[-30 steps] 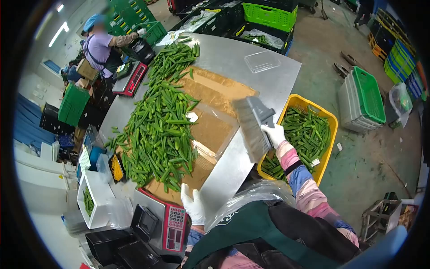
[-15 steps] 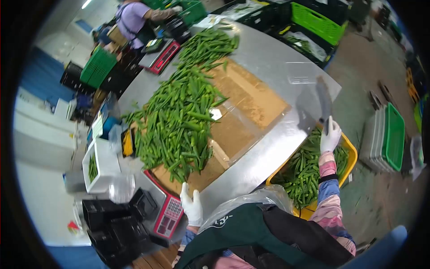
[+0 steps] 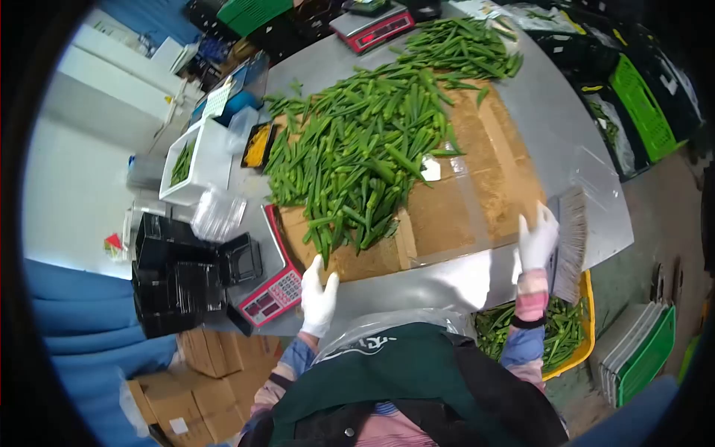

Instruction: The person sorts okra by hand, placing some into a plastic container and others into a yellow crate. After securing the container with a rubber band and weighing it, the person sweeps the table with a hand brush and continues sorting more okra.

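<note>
My left hand, in a white glove, is at the cardboard's near-left edge, thumb and fingers apart, holding nothing visible. Close by, a big heap of green okra covers the left and back of the cardboard sheet. My right hand, also gloved, is over the cardboard's near-right edge with fingers stretched out and apart. Directly to its right is a long-bristled brush, partly overlapping the table edge; its handle cannot be seen. Below the right wrist stands a yellow crate with okra in it.
A red scale and black trays stand at the left, with a white box and a small tray of yellow items behind. Another red scale is at the far side of the metal table. Stacked green crates are right.
My view has turned left. My right hand has gone from gripping the brush over the yellow crate to open fingers beside it at the cardboard. My left hand stays near the cardboard.
</note>
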`<action>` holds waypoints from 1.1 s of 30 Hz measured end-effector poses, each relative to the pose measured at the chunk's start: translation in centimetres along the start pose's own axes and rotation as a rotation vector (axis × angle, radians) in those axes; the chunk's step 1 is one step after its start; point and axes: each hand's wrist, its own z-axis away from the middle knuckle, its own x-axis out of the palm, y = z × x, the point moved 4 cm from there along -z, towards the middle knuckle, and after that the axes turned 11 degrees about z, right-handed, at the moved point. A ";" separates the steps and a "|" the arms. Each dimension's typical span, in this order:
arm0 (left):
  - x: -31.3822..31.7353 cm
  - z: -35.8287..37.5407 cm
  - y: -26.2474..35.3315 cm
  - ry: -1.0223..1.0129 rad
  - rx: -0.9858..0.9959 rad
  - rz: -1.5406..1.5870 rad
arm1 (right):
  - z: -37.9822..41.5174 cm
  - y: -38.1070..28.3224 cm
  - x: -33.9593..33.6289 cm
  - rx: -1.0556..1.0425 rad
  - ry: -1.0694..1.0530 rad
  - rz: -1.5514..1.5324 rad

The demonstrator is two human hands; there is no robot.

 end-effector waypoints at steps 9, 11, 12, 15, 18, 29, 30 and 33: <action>1.8 -4.7 1.8 -0.127 0.008 0.084 | -3.4 -19.9 14.7 -0.052 -0.385 -0.525; 1.9 -5.0 1.2 -0.167 -0.008 0.070 | -3.0 -21.0 18.3 -0.067 -0.445 -0.323; 1.9 -5.2 1.0 -0.170 -0.020 0.085 | -2.7 -20.8 18.6 0.002 -0.519 -0.371; 1.9 -5.6 -0.3 -0.160 -0.024 0.150 | -0.7 -19.6 19.3 0.108 -0.657 -0.854; 3.0 -5.5 -2.4 -0.174 -0.052 0.305 | 2.2 -19.0 12.6 0.310 -0.952 -1.266; 3.5 -4.0 -2.6 -0.249 -0.083 0.471 | 12.0 -9.8 1.8 0.432 -0.991 -1.627; 3.2 -4.0 -3.4 -0.235 -0.118 0.516 | 13.1 -7.2 -0.3 0.522 -0.880 -1.425; 2.3 -4.1 -5.1 -0.197 -0.215 0.641 | 16.0 2.5 -6.3 0.442 -1.011 -0.616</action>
